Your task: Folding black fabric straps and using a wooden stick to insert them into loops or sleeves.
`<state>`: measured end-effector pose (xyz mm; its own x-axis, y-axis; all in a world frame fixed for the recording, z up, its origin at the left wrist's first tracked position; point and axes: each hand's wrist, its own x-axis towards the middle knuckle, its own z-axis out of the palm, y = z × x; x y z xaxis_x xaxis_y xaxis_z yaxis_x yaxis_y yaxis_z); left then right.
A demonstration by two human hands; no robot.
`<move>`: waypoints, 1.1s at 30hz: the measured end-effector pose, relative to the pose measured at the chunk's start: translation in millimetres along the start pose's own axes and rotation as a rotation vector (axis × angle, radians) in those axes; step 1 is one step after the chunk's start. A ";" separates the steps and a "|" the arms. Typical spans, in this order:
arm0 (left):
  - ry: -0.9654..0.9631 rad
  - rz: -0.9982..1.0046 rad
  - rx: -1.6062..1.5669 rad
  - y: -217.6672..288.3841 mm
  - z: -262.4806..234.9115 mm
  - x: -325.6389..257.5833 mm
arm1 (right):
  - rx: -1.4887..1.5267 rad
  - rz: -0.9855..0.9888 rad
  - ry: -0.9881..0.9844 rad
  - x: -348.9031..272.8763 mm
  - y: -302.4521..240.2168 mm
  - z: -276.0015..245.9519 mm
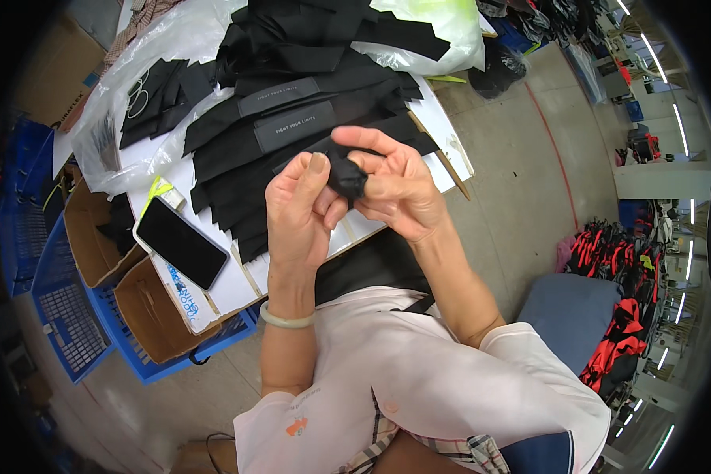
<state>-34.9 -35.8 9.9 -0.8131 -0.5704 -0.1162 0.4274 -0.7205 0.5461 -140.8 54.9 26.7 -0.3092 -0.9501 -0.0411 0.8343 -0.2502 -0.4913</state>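
Between my two hands is a small bunched piece of black fabric [346, 178], raised over the near edge of the table. My left hand [300, 197] pinches its left side with thumb and fingers. On the other side my right hand [399, 188] grips it between thumb and curled fingers, the index finger reaching out above. How the cloth is folded inside the fingers is hidden. Behind the hands, overlapping black fabric strips [221, 154] lie fanned across the table, some bearing grey printed labels [284, 126].
A dark-screened phone [182, 242] lies at the table's left corner. Clear plastic bags [95, 150] flank the strips. A thin wooden stick [442, 158] lies along the right edge. Cardboard boxes [154, 312] and blue crates [71, 324] stand left; red-and-black garments [616, 340] are piled right.
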 end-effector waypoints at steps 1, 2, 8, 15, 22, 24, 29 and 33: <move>0.008 -0.022 -0.016 0.1 -0.8 1.4 | -0.145 -0.019 0.026 0.5 -1.3 -0.3; 0.016 -0.047 -0.032 1.0 -0.9 0.6 | -0.289 -0.040 0.056 -0.7 -2.1 0.3; -0.151 -0.067 -0.023 6.8 1.7 -1.5 | -0.207 0.093 -0.084 -2.0 -14.5 6.0; 0.022 0.227 0.505 17.3 5.8 -4.4 | -0.494 -0.043 0.146 3.2 -19.9 13.7; 0.139 0.828 1.363 3.5 -7.8 5.9 | -0.638 -0.112 0.192 0.5 -7.2 12.8; 0.159 0.919 1.473 4.0 -7.8 10.4 | -0.757 -0.147 0.214 -1.9 -1.7 16.7; 0.112 0.416 1.026 0.1 3.6 2.3 | -0.645 -0.221 0.282 -5.7 -6.3 8.2; -0.009 0.107 0.713 11.4 8.0 3.6 | -0.664 -0.115 0.238 -8.0 -17.6 15.3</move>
<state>-36.1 -42.9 22.3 -0.7858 -0.6179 -0.0263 0.1456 -0.2261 0.9632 -145.9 64.0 49.1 -0.5331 -0.8390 -0.1088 0.3595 -0.1082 -0.9269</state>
